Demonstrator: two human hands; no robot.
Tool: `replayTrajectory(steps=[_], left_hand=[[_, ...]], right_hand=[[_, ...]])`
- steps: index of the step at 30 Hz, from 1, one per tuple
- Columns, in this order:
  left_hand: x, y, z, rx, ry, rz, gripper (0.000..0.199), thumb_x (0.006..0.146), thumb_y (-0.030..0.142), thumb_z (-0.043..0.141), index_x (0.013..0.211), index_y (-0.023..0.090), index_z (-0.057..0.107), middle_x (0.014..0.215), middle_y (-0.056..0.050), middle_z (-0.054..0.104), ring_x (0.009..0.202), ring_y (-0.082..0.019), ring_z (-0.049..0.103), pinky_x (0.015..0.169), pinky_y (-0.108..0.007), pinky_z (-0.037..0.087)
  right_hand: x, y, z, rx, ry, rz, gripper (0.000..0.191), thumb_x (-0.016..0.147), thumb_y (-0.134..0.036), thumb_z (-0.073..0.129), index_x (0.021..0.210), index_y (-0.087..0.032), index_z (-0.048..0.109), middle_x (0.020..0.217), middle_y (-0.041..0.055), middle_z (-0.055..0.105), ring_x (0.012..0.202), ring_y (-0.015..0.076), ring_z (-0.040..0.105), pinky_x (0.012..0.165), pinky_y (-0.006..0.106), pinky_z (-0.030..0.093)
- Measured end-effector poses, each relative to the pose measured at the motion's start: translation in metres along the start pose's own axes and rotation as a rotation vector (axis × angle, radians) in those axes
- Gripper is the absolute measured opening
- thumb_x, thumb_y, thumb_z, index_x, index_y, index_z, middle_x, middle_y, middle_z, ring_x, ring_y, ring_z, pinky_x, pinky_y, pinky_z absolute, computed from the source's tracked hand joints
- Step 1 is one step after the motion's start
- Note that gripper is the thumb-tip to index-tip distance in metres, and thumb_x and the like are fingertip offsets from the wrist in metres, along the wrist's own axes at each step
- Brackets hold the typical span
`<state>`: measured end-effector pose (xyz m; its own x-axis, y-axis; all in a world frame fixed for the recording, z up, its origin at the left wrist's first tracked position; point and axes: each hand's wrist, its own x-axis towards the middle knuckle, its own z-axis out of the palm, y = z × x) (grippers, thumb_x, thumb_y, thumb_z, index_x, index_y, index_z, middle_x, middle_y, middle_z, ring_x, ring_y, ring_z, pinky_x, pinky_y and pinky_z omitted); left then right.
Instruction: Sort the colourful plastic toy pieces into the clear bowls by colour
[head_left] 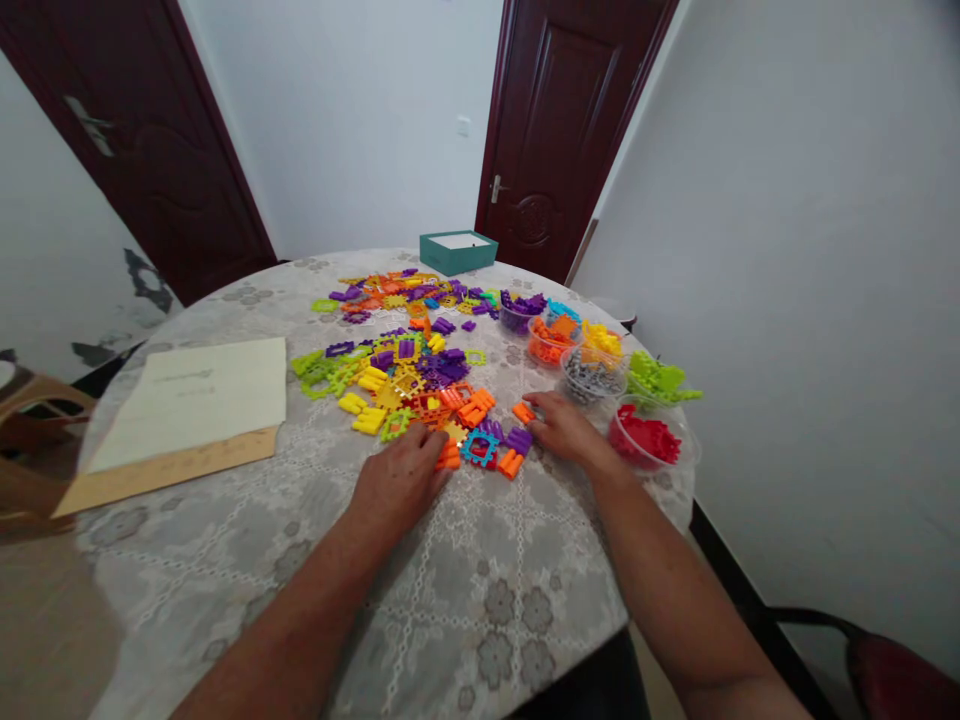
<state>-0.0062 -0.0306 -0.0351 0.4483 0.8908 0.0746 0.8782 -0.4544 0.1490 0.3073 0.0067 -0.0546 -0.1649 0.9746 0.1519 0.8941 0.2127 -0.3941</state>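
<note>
Loose plastic building pieces lie in a colourful pile in the middle of the table. At the pile's near left edge, my left hand [405,475] has its fingers curled over an orange piece [448,455], partly hidden by them. My right hand [561,425] is at the pile's right side, its thumb and fingertips around a small orange piece [523,412]. Between the hands are a blue square frame piece [480,448], a purple piece [519,440] and an orange double-tube piece [510,464]. Yellow tube pieces [367,420] lie beyond my left hand.
Clear bowls on the right hold sorted pieces: red [651,440], green [660,378], grey [592,375], orange [551,342], purple [521,312]. A teal box [457,252] stands at the back. Paper [210,400] over cardboard [172,468] lies left on the lace tablecloth [480,580].
</note>
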Motion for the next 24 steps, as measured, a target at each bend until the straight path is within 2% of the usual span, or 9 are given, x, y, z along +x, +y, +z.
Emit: replayTrajectory(steps=[3,9,12,14,16,19,24], left_hand=[[0.003,0.001,0.006,0.000,0.042,-0.016,0.034,0.100,0.039,0.054,0.132,0.027,0.058,0.132,-0.010,0.058,0.111,-0.025,0.063,0.076,-0.033,0.051],[0.005,0.001,0.002,0.014,0.045,-0.050,0.037,0.101,0.039,0.054,0.134,0.025,0.058,0.132,-0.010,0.058,0.110,-0.025,0.064,0.072,-0.032,0.051],[0.004,0.002,-0.001,-0.024,0.013,-0.064,0.035,0.100,0.039,0.055,0.132,0.024,0.058,0.130,-0.010,0.058,0.108,-0.024,0.064,0.075,-0.031,0.051],[0.003,0.002,-0.002,-0.054,0.001,-0.049,0.035,0.099,0.038,0.056,0.132,0.024,0.058,0.131,-0.010,0.058,0.110,-0.024,0.063,0.078,-0.031,0.051],[0.002,0.001,-0.003,-0.071,-0.006,-0.024,0.036,0.099,0.038,0.056,0.132,0.024,0.058,0.131,-0.010,0.058,0.112,-0.024,0.063,0.081,-0.032,0.051],[0.001,0.002,-0.003,-0.078,-0.019,-0.007,0.035,0.099,0.040,0.055,0.130,0.023,0.058,0.130,-0.010,0.058,0.113,-0.025,0.062,0.081,-0.033,0.051],[0.001,0.002,-0.003,-0.081,-0.042,-0.001,0.033,0.100,0.044,0.053,0.124,0.022,0.060,0.126,-0.011,0.059,0.111,-0.026,0.061,0.080,-0.034,0.050]], right_hand=[[0.003,0.002,0.005,-0.004,-0.002,-0.009,0.051,0.090,-0.019,0.061,0.140,-0.013,0.061,0.135,0.0161,0.065,0.124,0.0246,0.060,0.112,0.035,0.041],[0.005,-0.003,0.004,0.003,0.012,0.019,0.047,0.089,-0.017,0.062,0.136,-0.014,0.063,0.122,0.0142,0.068,0.108,0.0218,0.065,0.100,0.032,0.047],[0.001,-0.012,-0.005,-0.002,0.048,0.008,0.032,0.093,-0.023,0.062,0.123,-0.015,0.068,0.113,0.0134,0.070,0.100,0.0220,0.066,0.090,0.032,0.048],[-0.004,-0.020,-0.012,0.011,-0.004,-0.030,0.023,0.095,-0.027,0.061,0.113,-0.017,0.071,0.105,0.0106,0.073,0.092,0.0212,0.066,0.083,0.031,0.048],[-0.008,-0.027,-0.016,0.024,-0.098,-0.075,0.022,0.094,-0.032,0.064,0.110,-0.019,0.072,0.101,0.0087,0.073,0.087,0.0205,0.066,0.077,0.030,0.047],[-0.010,-0.031,-0.018,0.009,-0.161,-0.099,0.026,0.092,-0.035,0.068,0.113,-0.020,0.073,0.106,0.0095,0.073,0.089,0.0213,0.066,0.078,0.030,0.047],[-0.008,-0.031,-0.020,0.032,-0.062,-0.088,0.026,0.096,-0.030,0.062,0.118,-0.019,0.072,0.108,0.0103,0.071,0.093,0.0207,0.065,0.086,0.032,0.048]])
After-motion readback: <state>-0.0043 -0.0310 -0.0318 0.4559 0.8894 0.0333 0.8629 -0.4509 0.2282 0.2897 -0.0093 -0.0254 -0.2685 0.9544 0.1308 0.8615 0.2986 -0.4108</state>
